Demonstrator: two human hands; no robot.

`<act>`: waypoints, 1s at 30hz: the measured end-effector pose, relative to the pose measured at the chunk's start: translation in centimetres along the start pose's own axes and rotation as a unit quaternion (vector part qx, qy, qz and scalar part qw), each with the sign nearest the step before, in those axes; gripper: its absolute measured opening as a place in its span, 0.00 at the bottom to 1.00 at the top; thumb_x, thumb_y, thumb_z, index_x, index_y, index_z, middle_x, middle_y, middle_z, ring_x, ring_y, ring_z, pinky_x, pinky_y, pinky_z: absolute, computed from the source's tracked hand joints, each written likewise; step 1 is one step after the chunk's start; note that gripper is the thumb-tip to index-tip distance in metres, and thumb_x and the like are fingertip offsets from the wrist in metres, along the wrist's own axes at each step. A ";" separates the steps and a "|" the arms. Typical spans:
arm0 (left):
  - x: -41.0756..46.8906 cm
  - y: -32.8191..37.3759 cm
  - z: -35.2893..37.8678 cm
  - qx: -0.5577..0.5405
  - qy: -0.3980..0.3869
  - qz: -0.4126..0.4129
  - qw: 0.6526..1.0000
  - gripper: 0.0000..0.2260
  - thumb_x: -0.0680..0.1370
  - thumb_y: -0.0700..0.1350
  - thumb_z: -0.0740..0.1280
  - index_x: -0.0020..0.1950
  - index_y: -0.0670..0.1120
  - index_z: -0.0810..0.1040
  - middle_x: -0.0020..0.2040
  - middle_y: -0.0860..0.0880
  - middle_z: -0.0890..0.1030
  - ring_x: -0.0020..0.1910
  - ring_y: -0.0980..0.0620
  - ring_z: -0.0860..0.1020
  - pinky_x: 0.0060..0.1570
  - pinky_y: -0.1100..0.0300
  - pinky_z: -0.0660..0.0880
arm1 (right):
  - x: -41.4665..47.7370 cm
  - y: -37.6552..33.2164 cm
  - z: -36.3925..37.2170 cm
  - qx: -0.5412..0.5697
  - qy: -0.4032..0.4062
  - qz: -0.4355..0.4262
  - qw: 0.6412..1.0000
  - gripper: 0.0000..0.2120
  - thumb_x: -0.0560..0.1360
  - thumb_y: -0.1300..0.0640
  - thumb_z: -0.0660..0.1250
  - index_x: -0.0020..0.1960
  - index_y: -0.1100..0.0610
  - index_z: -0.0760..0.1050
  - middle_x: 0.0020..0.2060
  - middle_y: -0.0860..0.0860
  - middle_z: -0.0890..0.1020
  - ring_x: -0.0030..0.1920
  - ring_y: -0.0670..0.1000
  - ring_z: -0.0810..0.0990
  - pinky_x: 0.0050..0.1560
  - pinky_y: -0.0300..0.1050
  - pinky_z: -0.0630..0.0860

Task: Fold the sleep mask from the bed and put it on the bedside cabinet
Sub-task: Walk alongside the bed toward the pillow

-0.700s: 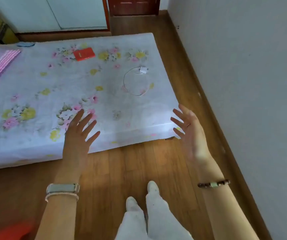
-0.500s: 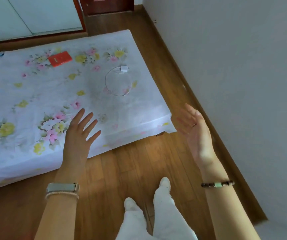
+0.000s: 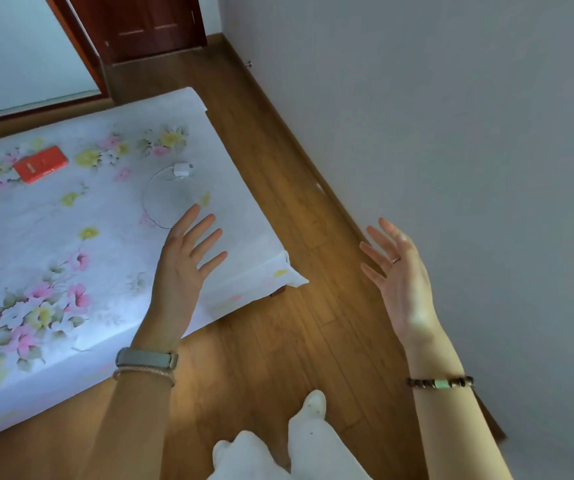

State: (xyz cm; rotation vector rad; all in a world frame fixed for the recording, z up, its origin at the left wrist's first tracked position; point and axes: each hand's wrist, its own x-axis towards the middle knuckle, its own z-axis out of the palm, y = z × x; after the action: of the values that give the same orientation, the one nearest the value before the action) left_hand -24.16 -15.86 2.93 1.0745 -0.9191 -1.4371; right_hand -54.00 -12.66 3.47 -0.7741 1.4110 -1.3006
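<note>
The bed (image 3: 53, 237), covered in a white floral sheet, fills the left half of the view. My left hand (image 3: 183, 265) hovers over its near right corner, palm down, fingers spread and holding nothing. My right hand (image 3: 399, 275) is raised over the wooden floor close to the grey wall, fingers apart and empty. No sleep mask and no bedside cabinet appear in view.
A red phone (image 3: 41, 164) and a white charger plug (image 3: 182, 169) with a looped cable (image 3: 161, 202) lie on the bed. A grey wall (image 3: 451, 150) stands at the right. A dark wooden door (image 3: 147, 26) is at the back. My white-socked feet (image 3: 309, 410) stand on the wooden floor (image 3: 278, 341).
The view has swung to the right, so the bed slid left and more wall shows. My left hand now hangs over the bed's right corner; both hands stay spread and empty.
</note>
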 end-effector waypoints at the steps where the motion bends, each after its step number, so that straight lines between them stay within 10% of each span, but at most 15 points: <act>1: 0.8 -0.4 1.3 -0.002 -0.006 -0.003 1.000 0.21 0.79 0.60 0.56 0.71 0.59 0.71 0.72 0.51 0.74 0.70 0.50 0.74 0.70 0.41 0.68 | 0.8 -0.3 -1.0 -0.001 0.002 0.000 1.000 0.25 0.76 0.37 0.57 0.69 0.44 0.74 0.67 0.45 0.79 0.65 0.47 0.79 0.71 0.61 0.69; 30: 31.8 -1.7 16.7 0.038 0.012 0.007 0.999 0.29 0.78 0.56 0.51 0.77 0.47 0.59 0.75 0.44 0.68 0.73 0.42 0.69 0.71 0.38 0.65 | 32.9 -10.1 -4.9 -0.021 -0.051 -0.025 0.998 0.21 0.78 0.40 0.59 0.68 0.44 0.75 0.66 0.46 0.80 0.64 0.49 0.80 0.70 0.60 0.71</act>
State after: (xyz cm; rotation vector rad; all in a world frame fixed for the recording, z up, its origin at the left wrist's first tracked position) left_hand -41.36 -47.45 2.09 1.1357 -0.9687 -1.3846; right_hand -69.29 -43.86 4.45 -0.8968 1.3477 -1.2562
